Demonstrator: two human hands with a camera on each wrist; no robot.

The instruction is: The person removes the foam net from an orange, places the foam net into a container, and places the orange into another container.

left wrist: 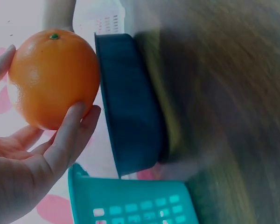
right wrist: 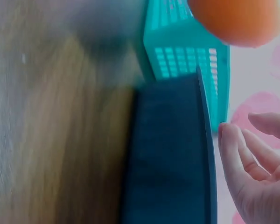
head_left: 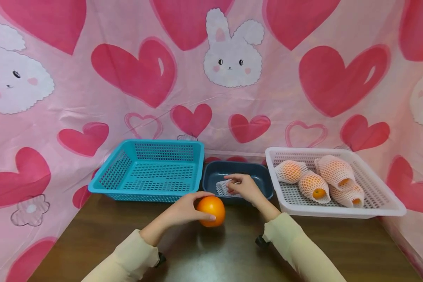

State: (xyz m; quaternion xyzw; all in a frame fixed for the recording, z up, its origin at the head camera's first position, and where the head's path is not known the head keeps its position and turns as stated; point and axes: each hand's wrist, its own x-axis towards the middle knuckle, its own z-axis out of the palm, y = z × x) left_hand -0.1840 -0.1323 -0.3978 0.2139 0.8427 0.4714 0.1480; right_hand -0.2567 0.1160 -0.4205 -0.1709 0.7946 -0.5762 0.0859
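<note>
My left hand grips a bare orange above the table in front of the dark blue tray. In the left wrist view, the thumb and fingers curl round the orange, with its green stem spot facing up. Over the tray is my right hand, its fingers loosely bent. The right wrist view shows a gap between thumb and fingertips of that hand, with nothing in it. A white foam net sleeve lies in the tray just below and left of the right hand, partly hidden by it.
A turquoise basket stands left of the tray. To the right, a white basket holds several oranges in foam nets. Behind them hangs a pink cloth with hearts. Everything stands on a dark wooden table.
</note>
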